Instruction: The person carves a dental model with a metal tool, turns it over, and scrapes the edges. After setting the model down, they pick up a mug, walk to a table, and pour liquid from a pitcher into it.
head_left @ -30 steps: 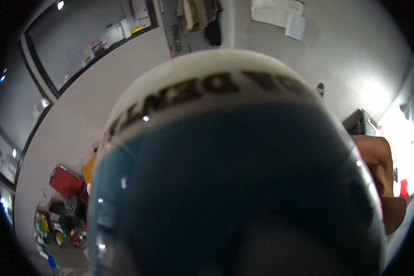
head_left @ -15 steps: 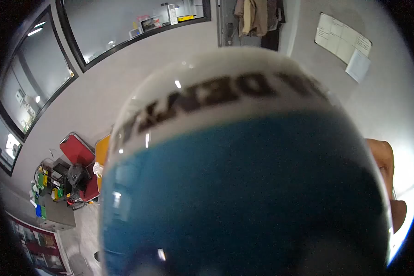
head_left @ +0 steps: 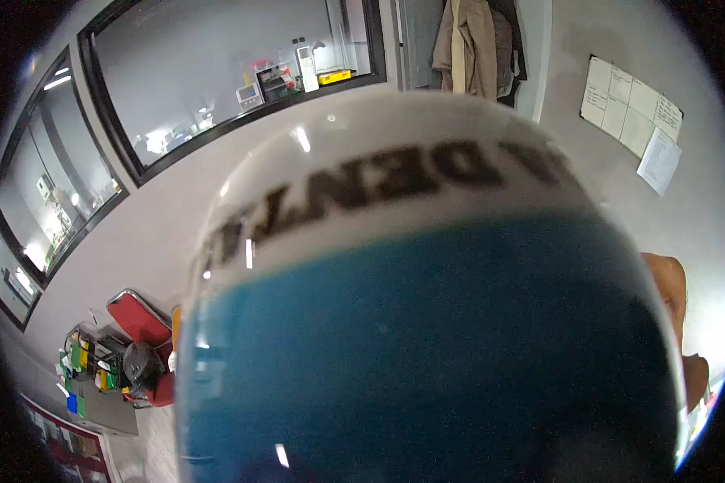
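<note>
A large glossy object [head_left: 427,338], blue below with a white band and dark lettering above, fills the middle of the view very close to the camera. Its rounded upper edge shows, while its lower part runs out of the frame. At its right edge, bent fingers of my right hand [head_left: 669,291] show against its side; the rest of that hand is hidden behind it. My left hand does not show.
Red chairs [head_left: 139,316] and a grey cabinet [head_left: 109,412] with assorted items stand at the lower left. Dark-framed windows [head_left: 258,118] line the wall. Clothes [head_left: 474,48] hang at the top, and papers [head_left: 630,105] are on the right wall.
The windows, chairs and wall papers sit lower in the view, as the camera has tilted up. The blue and white object has shifted slightly down, with the fingers still at its right edge.
</note>
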A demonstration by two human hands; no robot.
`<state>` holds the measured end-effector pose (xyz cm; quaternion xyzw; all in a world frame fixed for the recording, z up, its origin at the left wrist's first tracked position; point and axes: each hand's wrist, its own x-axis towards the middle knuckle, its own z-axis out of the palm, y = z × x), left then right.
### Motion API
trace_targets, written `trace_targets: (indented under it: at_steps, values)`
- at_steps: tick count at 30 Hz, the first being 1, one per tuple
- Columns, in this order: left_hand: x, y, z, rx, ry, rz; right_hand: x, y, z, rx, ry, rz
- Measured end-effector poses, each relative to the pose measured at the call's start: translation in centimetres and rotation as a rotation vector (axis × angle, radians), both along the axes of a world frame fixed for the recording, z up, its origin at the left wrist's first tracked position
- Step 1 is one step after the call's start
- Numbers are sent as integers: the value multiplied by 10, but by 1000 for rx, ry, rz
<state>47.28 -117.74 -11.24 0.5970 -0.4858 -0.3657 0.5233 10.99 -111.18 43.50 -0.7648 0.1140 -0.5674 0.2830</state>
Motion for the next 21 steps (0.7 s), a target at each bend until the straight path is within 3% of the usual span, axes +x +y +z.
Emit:
trace_targets:
  at_steps: [6, 9, 11, 13, 21]
  values:
    - [-2, -92, 32, -60, 149, -51, -2, -73, 6, -104, -17, -8]
    - [-11, -131, 59, -97, 226, -49, 75, -80, 104, -160, -23, 18]
    - [-23, -149, 71, -117, 283, -38, 86, -94, 125, -189, -21, 47]
    - [-40, -164, 73, -124, 351, -16, -24, -167, 21, -203, -10, 83]
    - [-138, -140, 173, -115, 662, 180, -54, -276, 13, -168, 59, 319]
